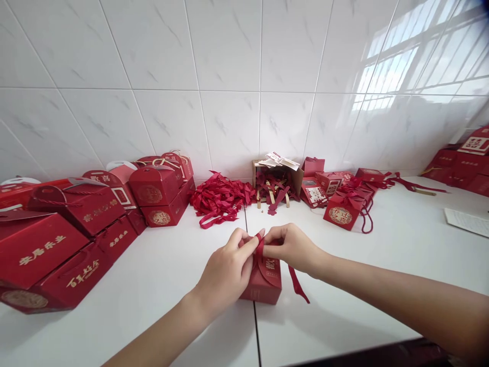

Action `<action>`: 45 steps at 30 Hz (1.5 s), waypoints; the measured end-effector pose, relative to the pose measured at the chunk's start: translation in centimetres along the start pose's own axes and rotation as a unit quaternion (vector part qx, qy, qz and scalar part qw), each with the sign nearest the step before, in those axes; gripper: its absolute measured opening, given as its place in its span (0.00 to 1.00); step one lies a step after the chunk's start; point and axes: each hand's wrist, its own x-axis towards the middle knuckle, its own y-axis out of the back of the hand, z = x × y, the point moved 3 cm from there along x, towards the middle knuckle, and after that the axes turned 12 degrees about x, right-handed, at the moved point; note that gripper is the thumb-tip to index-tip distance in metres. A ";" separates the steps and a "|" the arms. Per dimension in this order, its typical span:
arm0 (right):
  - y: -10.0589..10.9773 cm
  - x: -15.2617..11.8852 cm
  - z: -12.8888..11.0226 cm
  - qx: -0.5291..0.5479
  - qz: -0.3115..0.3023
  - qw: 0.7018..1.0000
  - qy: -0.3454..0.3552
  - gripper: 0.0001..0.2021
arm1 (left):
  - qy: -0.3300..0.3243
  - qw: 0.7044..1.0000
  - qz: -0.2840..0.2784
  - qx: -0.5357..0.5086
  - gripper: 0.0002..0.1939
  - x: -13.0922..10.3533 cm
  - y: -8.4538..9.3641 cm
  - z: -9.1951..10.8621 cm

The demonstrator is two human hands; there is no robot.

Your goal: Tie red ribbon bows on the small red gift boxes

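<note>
A small red gift box [262, 289] with gold print stands on the white table in front of me. My left hand [229, 267] lies against its left side, with thumb and finger pinching a red ribbon [260, 250] at the top of the box. From the right, my right hand [292, 247] pinches the same ribbon close to the left fingertips. One loose ribbon tail hangs down beside the box on the right. The fingers partly cover the ribbon where it crosses the lid.
Red boxes [82, 250] are stacked along the left. At the wall lie a heap of red ribbons [223, 196] and an open carton [298, 188] of dark red tags. Finished-looking boxes [344, 206] with cords stand right of it. A paper pad [466, 221] lies far right.
</note>
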 end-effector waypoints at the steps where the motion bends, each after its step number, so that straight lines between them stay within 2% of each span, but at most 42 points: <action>1: 0.0 0.1 0.1 0.004 -0.006 1.000 -0.005 0.02 | -0.006 1.000 0.006 -0.016 0.18 -0.1 -0.2 -0.1; 6: 0.4 0.5 -0.2 -0.033 -0.063 0.997 -0.021 0.01 | -0.077 0.988 0.060 -0.119 0.15 -0.2 -0.9 -1.2; 10: 0.8 0.6 -0.3 -0.115 -0.107 0.987 -0.033 0.04 | -0.141 0.971 0.054 -0.186 0.15 0.4 -0.9 -1.9; 13: 0.7 0.6 -0.3 -0.162 -0.117 0.980 -0.020 0.04 | -0.134 0.968 0.055 -0.203 0.14 1.0 -0.9 -2.0; 18: 1.2 0.6 -0.8 -0.210 -0.108 0.972 0.007 0.04 | -0.068 0.974 0.076 -0.204 0.10 1.0 -0.7 -2.9; 20: 2.0 0.6 -1.2 -0.261 -0.109 0.959 -0.011 0.06 | -0.042 0.986 0.060 -0.151 0.10 0.5 0.1 -3.8; 24: 3.3 0.6 -1.9 -0.345 -0.134 0.927 -0.061 0.08 | -0.002 0.998 -0.024 -0.058 0.09 -0.5 2.2 -5.0; 27: 3.1 0.5 -2.1 -0.384 -0.133 0.913 -0.033 0.07 | -0.019 0.989 -0.076 -0.122 0.08 -0.6 2.8 -4.5; 29: 2.7 0.3 -2.2 -0.398 -0.119 0.910 -0.007 0.07 | -0.037 0.977 -0.106 -0.182 0.10 -0.3 2.6 -4.1; 31: 2.5 0.1 -2.1 -0.404 -0.110 0.908 -0.011 0.07 | -0.044 0.975 -0.116 -0.185 0.13 -0.1 2.0 -4.2; 34: 2.4 -0.2 -2.0 -0.411 -0.117 0.903 -0.045 0.07 | -0.068 0.993 -0.084 -0.050 0.13 0.0 1.2 -4.8; 37: 2.3 -0.4 -2.1 -0.417 -0.134 0.898 -0.044 0.09 | -0.126 0.985 0.034 0.115 0.08 -0.7 0.9 -4.8; 39: 2.3 -0.4 -2.0 -0.417 -0.137 0.898 -0.035 0.08 | -0.153 0.971 0.124 0.134 0.07 -1.5 1.0 -4.3; 40: 2.4 -0.3 -1.9 -0.414 -0.134 0.900 -0.034 0.08 | -0.155 0.971 0.145 0.107 0.08 -1.7 1.0 -4.1; 41: 2.5 -0.3 -1.7 -0.409 -0.130 0.903 -0.036 0.07 | -0.148 0.977 0.142 0.061 0.09 -1.9 1.0 -4.0; 43: 2.7 -0.2 -1.4 -0.399 -0.127 0.907 -0.043 0.06 | -0.117 0.988 0.091 -0.040 0.13 -2.0 0.7 -4.0; 45: 2.9 -0.2 -1.3 -0.388 -0.137 0.910 -0.047 0.06 | -0.093 0.992 0.037 -0.076 0.15 -1.9 0.3 -4.3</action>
